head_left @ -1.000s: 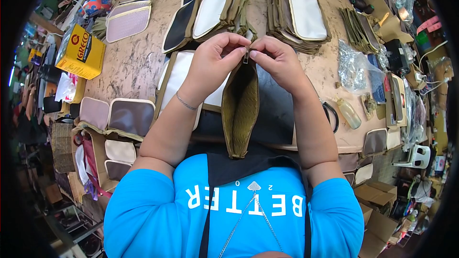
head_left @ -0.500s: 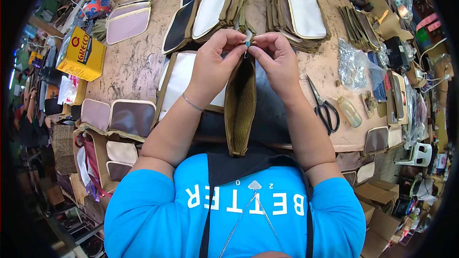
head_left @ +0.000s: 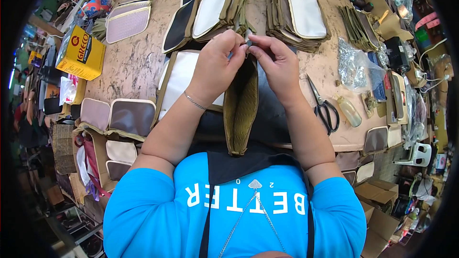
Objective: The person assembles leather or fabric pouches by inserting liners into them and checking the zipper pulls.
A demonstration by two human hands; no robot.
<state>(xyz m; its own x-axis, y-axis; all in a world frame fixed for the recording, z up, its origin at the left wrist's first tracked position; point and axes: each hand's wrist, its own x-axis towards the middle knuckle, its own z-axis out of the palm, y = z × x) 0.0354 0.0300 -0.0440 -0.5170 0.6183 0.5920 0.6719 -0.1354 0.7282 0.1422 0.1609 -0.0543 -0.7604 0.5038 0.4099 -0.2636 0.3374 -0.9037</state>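
Note:
A pouch with an olive quilted lining [head_left: 240, 102] stands with its mouth gaping toward me, its near end close to my apron. At its far end, my left hand [head_left: 221, 62] and my right hand [head_left: 275, 64] are closed in pinches, thumbs and forefingers nearly meeting. Between the fingertips shows a small dark piece [head_left: 248, 43] at the end of the zipper edge; I cannot tell exactly what it is. A white-faced pouch [head_left: 179, 79] lies under my left forearm, and a black surface extends beneath the held pouch.
Stacks of pouches [head_left: 299, 16] stand at the back. Black-handled scissors [head_left: 327, 113] and a small bottle [head_left: 350, 112] lie on the right, near clear plastic bags [head_left: 356, 67]. A yellow can [head_left: 82, 53] stands at the left, with more panels [head_left: 132, 117] nearer me.
My left hand has turned so its knuckles face up more, its fingers curled tighter. The zipper pull that hung below the fingertips is now hidden. The pouch's mouth has shifted slightly.

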